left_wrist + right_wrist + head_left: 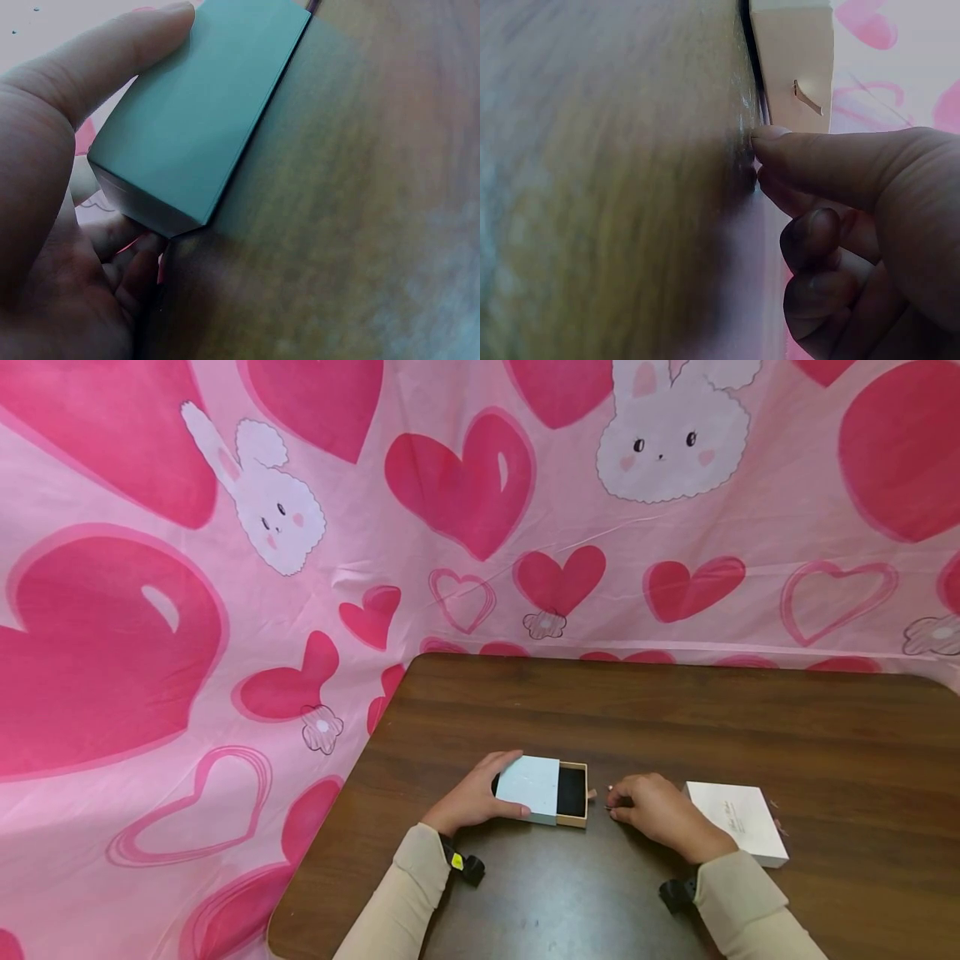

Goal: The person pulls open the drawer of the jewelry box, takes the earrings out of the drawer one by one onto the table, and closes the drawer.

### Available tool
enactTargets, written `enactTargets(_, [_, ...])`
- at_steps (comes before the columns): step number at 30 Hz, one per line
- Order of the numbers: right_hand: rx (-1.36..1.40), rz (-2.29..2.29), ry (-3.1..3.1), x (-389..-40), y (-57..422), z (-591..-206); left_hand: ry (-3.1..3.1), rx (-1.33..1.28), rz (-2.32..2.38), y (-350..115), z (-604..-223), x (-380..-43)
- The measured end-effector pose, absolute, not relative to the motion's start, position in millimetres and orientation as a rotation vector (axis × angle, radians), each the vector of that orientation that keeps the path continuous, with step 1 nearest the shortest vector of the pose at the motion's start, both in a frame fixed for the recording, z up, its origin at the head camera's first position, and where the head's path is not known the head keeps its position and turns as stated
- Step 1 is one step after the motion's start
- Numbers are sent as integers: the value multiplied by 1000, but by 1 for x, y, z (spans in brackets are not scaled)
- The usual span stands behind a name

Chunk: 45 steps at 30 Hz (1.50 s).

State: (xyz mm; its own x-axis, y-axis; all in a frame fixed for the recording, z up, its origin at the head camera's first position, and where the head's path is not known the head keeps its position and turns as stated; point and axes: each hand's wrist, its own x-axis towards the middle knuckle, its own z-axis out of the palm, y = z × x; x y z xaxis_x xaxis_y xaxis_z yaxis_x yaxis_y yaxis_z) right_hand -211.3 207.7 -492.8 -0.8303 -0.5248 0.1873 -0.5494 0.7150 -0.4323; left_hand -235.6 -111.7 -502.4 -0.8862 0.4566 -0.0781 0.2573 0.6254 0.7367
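A light blue drawer-style gift box (pixel 528 787) lies on the table, and my left hand (pixel 476 793) grips its left end. In the left wrist view the thumb (pixel 142 41) runs along the blue side of the box sleeve (pixel 202 112). The drawer (pixel 586 795) sticks out partway to the right, showing a black insert (pixel 572 791) and a short ribbon tab (pixel 592 794). Just right of the tab, my right hand (pixel 652 806) pinches a tiny shiny piece (pixel 609 788) low over the table; I cannot tell its kind, as the fingertips mostly hide it.
A white box (pixel 738 818) with fine printing lies beyond the right wrist, ribbon ends (pixel 776 814) at its right side. The brown wooden table (pixel 675 714) meets pink heart-and-rabbit cloth (pixel 450 527) at the back and left.
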Motion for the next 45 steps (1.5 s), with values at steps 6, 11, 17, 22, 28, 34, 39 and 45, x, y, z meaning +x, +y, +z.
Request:
enactTargets(6, [899, 751, -2866, -211, 208, -493, 2586, 577, 1118, -112, -503, -236])
enactTargets(11, [887, 752, -2878, -211, 208, -492, 2587, 578, 1114, -112, -503, -236])
enactTargets(17, [867, 745, -2881, -210, 208, -491, 2582, 577, 1120, -113, -503, -236])
enactTargets(22, [853, 741, -2890, -209, 208, -490, 2587, 568, 1117, -112, -502, -236])
enactTargets(28, [828, 746, -2915, -209, 208, -490, 2590, 561, 1117, -112, -502, -235])
enactTargets(34, [814, 747, -2926, -209, 208, -490, 2587, 569, 1122, -112, -504, -236])
enactTargets(39, [803, 753, -2933, -209, 207, -490, 2584, 560, 1126, -112, -504, -236])
enactTargets(45, [782, 752, -2966, -209, 207, -489, 2591, 571, 1113, -112, -502, -235])
